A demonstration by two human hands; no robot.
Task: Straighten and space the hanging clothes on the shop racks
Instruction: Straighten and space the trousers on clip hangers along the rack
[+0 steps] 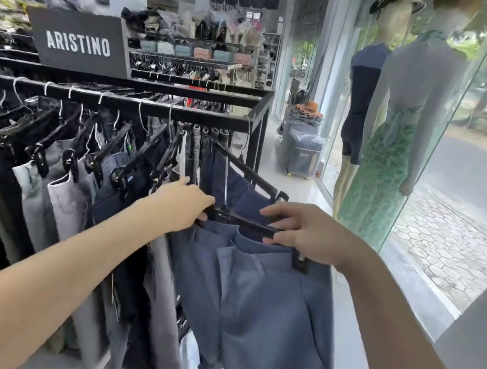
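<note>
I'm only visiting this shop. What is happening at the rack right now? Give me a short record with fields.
place: clothes shop, beside the glass front
left hand: grips the left end of the black clip hanger
right hand: pinches the same hanger near its right end
garment: blue trousers clipped to that hanger
rack rail: more trousers hang to the left, close together and slanted
sign: reads ARISTINO
window side: two dressed mannequins
</note>
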